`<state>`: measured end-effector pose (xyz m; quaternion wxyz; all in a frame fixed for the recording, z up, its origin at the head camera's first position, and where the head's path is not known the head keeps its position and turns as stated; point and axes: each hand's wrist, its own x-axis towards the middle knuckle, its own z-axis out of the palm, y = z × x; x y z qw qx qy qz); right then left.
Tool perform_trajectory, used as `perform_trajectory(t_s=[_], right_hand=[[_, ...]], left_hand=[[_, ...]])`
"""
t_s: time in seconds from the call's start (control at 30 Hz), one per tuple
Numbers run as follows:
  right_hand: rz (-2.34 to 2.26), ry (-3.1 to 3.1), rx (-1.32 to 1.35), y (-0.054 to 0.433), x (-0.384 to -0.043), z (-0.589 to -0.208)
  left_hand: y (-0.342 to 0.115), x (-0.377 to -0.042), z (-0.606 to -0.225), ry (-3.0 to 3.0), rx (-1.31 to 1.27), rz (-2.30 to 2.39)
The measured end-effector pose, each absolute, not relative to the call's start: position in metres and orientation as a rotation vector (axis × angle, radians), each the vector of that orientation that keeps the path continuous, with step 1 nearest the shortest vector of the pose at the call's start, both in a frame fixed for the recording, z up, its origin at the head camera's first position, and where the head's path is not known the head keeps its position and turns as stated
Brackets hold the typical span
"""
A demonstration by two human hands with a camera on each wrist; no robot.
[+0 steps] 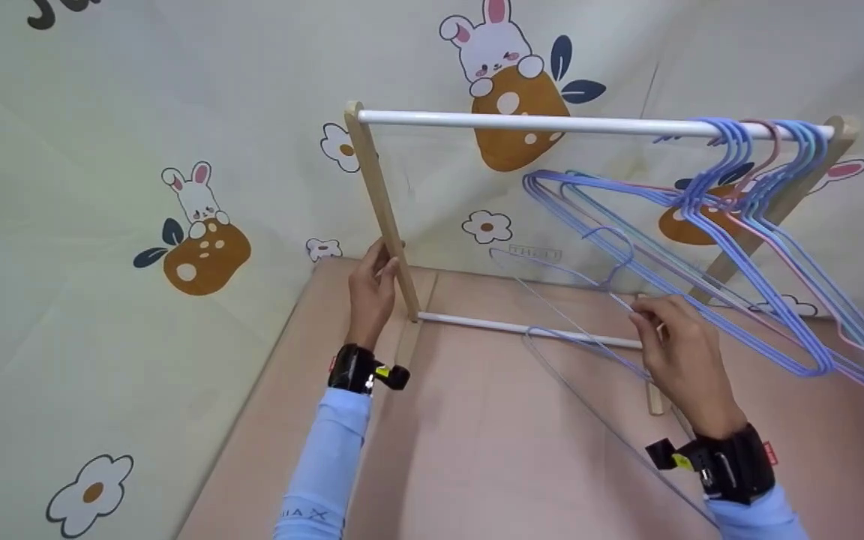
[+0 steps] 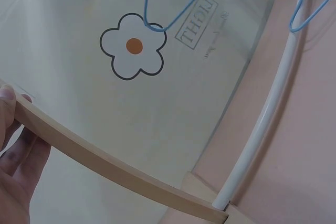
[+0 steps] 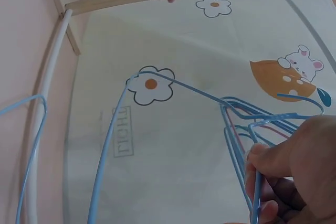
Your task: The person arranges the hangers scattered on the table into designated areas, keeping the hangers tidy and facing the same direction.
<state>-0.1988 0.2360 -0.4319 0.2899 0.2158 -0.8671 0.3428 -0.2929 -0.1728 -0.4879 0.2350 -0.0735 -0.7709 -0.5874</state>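
Observation:
My left hand grips the left wooden upright of a small clothes rack, thumb and fingers on either side of it. To the right, my right hand pinches a thin blue clothes hanger just below its hook. That hanger is off the rack, with its hook upward and one shoulder pointing left. Several blue, pink and teal hangers hang bunched at the right end of the white top bar. Another blue hanger is lower down, near the bottom bar; its right part is hidden in the head view.
The rack stands on a pink surface against a pale wall covering printed with rabbits and flowers. The right wooden upright is partly behind the hanging hangers.

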Motion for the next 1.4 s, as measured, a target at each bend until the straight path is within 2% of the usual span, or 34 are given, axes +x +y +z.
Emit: perform_trajectory(t_s=[0.53, 1.03, 1.4], right_hand=[[0.910, -2.069, 0.578, 0.233, -0.202, -0.392], [0.930, -1.901, 0.400, 0.223, -0.199, -0.337], [0.918, -1.950, 0.380, 0.226, -0.214, -0.345]], left_hand=[[-0.172, -0.294, -0.487, -2.126, -0.193, -1.597], [-0.172, -0.295, -0.487, -2.095, -0.241, -1.597], [-0.174, -0.292, -0.490, -2.109, -0.218, -1.590]])
